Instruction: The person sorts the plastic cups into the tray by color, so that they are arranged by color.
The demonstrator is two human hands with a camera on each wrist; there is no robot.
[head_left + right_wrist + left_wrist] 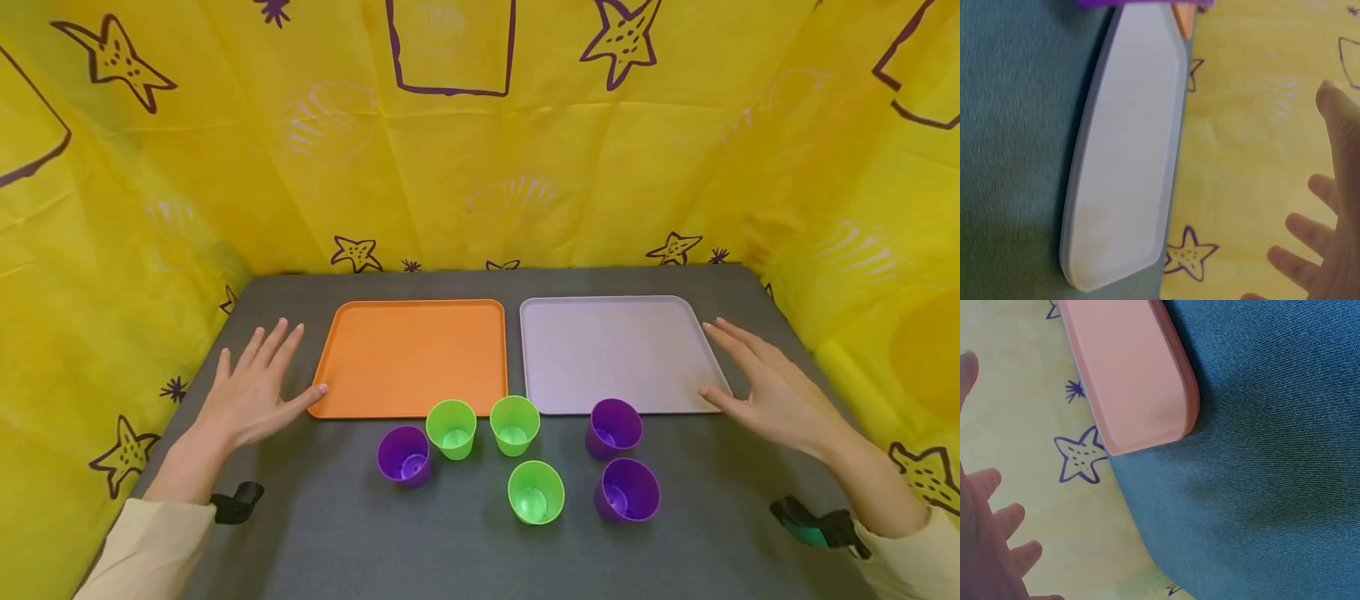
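My left hand [255,396] is spread out at the left side of the orange tray [416,358], holding nothing; its thumb tip overlaps the tray's edge in the head view. On the other side my right hand [776,396], fingers extended and likewise holding nothing, is beside the pale lilac tray [618,354]. Before the trays stand three green cups [452,446] and three purple cups [405,467], all upright. One purple cup [613,442] is close to the lilac tray's front edge, with another purple cup [627,500] just nearer. A lone green cup [536,504] stands nearest the middle front.
Dark grey cloth covers the table [360,550]. A yellow curtain [480,183] with starfish and shell prints surrounds it at the back and both sides. Black straps [237,502] are on both wrists.
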